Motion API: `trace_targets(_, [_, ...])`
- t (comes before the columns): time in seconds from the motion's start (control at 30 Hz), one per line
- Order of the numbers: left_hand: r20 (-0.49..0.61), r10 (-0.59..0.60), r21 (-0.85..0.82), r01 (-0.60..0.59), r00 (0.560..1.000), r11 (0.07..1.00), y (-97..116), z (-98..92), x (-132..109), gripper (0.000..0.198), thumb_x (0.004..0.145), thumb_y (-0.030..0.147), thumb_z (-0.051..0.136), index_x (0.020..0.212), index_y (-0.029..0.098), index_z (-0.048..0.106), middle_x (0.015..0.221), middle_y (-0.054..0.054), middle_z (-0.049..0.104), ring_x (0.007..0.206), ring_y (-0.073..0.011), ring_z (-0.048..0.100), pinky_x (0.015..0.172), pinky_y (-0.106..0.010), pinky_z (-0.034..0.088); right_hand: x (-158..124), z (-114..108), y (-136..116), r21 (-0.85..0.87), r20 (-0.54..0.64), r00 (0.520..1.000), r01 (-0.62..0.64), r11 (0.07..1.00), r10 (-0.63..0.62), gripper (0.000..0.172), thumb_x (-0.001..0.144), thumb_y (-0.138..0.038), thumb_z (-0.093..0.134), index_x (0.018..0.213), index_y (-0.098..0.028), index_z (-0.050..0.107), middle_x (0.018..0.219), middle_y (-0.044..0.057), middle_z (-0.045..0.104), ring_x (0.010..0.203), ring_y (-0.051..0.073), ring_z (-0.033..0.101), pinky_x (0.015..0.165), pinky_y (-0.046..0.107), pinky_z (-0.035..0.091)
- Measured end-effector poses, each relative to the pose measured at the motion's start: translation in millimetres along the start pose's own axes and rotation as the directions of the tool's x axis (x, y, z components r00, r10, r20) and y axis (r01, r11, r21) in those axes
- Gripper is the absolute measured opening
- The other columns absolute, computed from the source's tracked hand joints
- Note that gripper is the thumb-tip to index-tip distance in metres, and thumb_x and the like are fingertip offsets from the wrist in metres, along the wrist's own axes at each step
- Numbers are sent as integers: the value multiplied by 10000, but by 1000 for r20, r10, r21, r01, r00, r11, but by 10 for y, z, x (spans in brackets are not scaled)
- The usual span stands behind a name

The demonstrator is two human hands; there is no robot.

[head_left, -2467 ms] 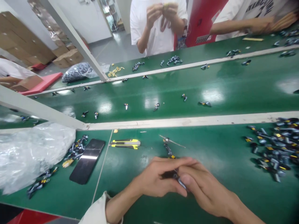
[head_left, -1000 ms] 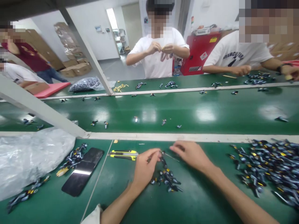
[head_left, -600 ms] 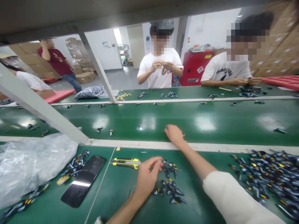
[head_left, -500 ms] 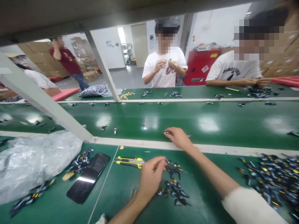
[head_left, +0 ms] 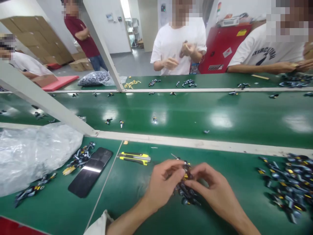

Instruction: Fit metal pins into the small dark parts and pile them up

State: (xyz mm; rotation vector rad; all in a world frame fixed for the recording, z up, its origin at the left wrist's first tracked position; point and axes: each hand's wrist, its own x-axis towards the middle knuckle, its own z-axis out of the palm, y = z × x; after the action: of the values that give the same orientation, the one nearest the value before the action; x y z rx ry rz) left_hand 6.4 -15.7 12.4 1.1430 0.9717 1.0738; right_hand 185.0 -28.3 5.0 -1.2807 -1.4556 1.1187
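1. Fingers of the left hand look pinched on a dark part with a yellow bit, above the middle of the counter, in from its far edge.
2. Right hand: thumb and forefinger are bent toward the same part from the other side. Blur hides whether they grip it or merely touch; I cannot tell.
3. Just below both hands, a small cluster of similar parts lies on the counter, partly covered. A thin wire shows past the left knuckles, on the far-edge side.
4. Likeliest slip, I judge: one hand lets go before the other has a firm hold, and the part drops into the cluster, hard to pick out among its lookalikes.
5. The wire could snag a part or prick a fingertip, because its near end is out of sight at the left hand.
6. Knife: left of the hands, near the far edge. A wide sweep of the left hand might knock it, and cut if any blade is bare.
7. A heap spreads toward the counter's right end; a swinging right forearm could scatter it into the cluster.
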Motion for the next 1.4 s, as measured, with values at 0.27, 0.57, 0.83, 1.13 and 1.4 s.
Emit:
trace_targets(0.27, [9,-59,-258,59,998,964,-20,34,-53,323,802,115,800,1100,227,746,928,-11,758,808,-106,720,757,-184,581,-35,-25,45,328,22,992,-125,936,125,158,782,-242,847,931,-287,821,666,-14,763,537,131,686,550,210,578])
trace_targets(0.57, [30,-129,-379,130,991,916,24,-5,29,371,746,101,851,1077,185,708,870,-7,766,762,-108,737,747,-197,585,-40,31,175,568,184,947,-321,758,263,190,871,-331,798,1057,-290,805,644,-11,752,603,112,673,641,218,537])
trace_targets(0.83, [-38,311,306,-285,950,908,-45,-13,-70,188,865,61,724,989,199,755,910,-20,803,823,-134,756,799,-218,607,-29,53,153,551,175,936,-350,758,305,183,854,-357,808,1011,-268,838,622,-3,749,579,102,662,612,195,528])
trace_targets(1.13, [155,656,655,-574,739,492,-177,7,-95,526,923,2,620,1431,118,542,1031,-115,801,928,-191,757,837,-287,645,-35,134,13,290,-49,951,-279,916,305,208,793,-343,817,995,-308,855,859,32,845,767,214,799,713,238,641])
trace_targets(1.4, [340,563,642,-623,753,447,-205,53,-161,694,935,-54,477,1587,48,262,1329,-198,680,1334,-242,584,1081,-363,556,-36,157,-52,162,-228,950,-180,970,214,206,753,-254,775,939,-252,864,818,19,844,688,194,798,667,183,633])
